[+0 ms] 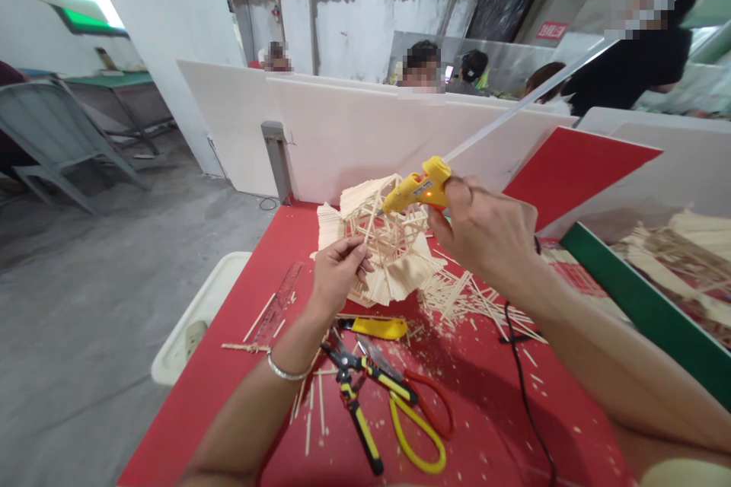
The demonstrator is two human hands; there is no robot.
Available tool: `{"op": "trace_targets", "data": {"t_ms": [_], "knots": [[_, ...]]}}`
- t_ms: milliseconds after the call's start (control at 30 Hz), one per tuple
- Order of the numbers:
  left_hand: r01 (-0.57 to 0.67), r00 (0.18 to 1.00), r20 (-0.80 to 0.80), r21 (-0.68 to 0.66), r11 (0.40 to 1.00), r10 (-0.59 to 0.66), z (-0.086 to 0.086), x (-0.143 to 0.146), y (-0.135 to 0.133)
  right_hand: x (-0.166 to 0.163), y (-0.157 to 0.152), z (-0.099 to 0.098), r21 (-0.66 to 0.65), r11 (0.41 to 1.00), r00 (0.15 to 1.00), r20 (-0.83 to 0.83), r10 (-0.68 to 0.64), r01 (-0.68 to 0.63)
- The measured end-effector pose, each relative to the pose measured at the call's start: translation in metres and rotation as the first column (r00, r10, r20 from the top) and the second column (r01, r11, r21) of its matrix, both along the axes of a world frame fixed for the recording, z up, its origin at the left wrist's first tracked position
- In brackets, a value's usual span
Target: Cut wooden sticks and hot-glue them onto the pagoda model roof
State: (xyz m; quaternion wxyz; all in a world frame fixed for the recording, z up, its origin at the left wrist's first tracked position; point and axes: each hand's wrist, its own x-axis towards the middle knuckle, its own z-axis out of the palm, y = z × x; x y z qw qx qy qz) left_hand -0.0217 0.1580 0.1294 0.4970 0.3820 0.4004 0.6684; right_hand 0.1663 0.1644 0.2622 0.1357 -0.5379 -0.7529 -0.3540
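Observation:
My right hand [483, 228] is wrapped round a yellow hot glue gun [419, 189], its small light glowing orange and a long clear glue stick [531, 95] jutting from its back. The nozzle points down-left at a model of thin wooden sticks [394, 232], an open lattice with fanned panels of sticks about it. Whether the tip touches the lattice I cannot tell. At the model's near left side my left hand [343, 262] pinches a thin wooden stick [372, 224] between thumb and fingers. A bracelet circles the left wrist.
Near me on the red table [491, 426] lie a yellow utility knife [380, 328], pliers [354, 396], scissors [419, 434], a clear ruler [279, 300] and loose sticks [457, 297]. A black cord [522, 388] runs at right, beside a green-edged box [645, 312]. White partitions [354, 122] stand behind; people sit beyond.

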Motion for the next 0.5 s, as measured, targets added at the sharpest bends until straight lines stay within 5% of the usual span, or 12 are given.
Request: {"op": "trace_targets", "data": {"t_ms": [500], "knots": [[0.012,1.0,-0.01,0.025,1.0,-0.012,-0.0015,0.0044,0.0048,0.0069,0.0039,0.0056,0.027,0.996,0.995,-0.052,-0.083,0.085]]}}
